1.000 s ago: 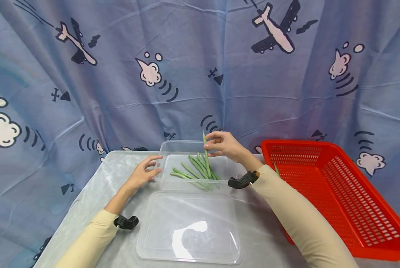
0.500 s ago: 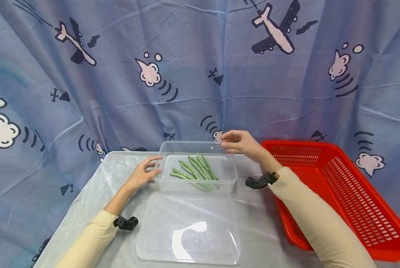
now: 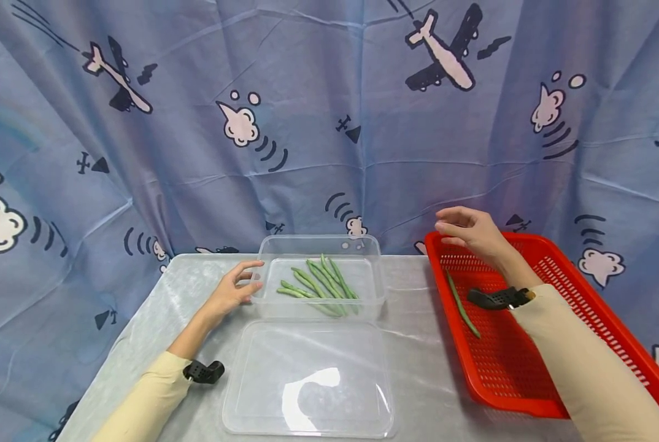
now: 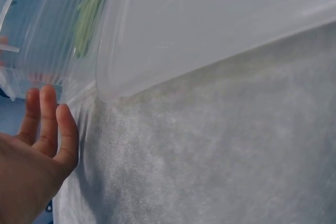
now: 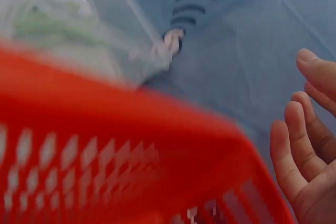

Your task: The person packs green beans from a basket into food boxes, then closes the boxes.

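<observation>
A clear plastic container (image 3: pixel 318 311) holds several green beans (image 3: pixel 324 279) lying loosely in a bunch. My left hand (image 3: pixel 234 291) rests at its left wall with relaxed fingers; in the left wrist view the fingertips (image 4: pixel 48 94) sit beside the container's corner. My right hand (image 3: pixel 475 232) hovers over the far left part of a red plastic basket (image 3: pixel 462 368), fingers loosely bent and nothing between them. One single green bean (image 3: pixel 461 305) lies inside the basket along its left side. The right forearm hides part of the basket.
A clear flat lid (image 3: pixel 307 377) lies on the table in front of the container. A pale cloth (image 3: pixel 418 350) covers the table. Behind stands a blue curtain (image 3: pixel 307 123) printed with planes and clouds.
My right hand first held a green bean over the container, let it go there, then moved right to above the red basket. My left hand stays at the container's left wall.
</observation>
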